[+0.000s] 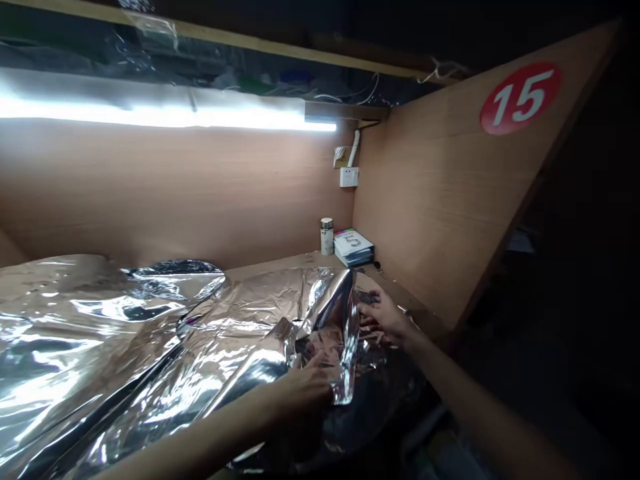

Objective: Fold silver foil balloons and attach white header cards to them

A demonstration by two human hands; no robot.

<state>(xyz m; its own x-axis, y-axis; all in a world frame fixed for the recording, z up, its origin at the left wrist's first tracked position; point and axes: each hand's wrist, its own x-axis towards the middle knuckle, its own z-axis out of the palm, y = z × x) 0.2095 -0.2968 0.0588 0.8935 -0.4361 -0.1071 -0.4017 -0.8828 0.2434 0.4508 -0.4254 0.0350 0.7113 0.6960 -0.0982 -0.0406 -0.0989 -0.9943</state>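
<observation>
Desk [300, 261]: tan. Foil sheets [235, 333] across it silver, streaked coppery-pink and white from where I stand. Back right corner: canister [327, 242] white with dark flecks, silvery cap [327, 221]; top booklet [356, 244] white, dark "5". Right edge: brown wood-grain panel [425, 180], red disc [520, 125], white "15".

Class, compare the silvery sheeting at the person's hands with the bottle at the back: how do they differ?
The silvery sheeting lies spread out and creased, while the bottle stands upright. The sheeting is mirror-bright; the bottle has a pale body with dark marks. The sheeting covers a broad area, whereas the bottle is small. Both rest on the table.
</observation>
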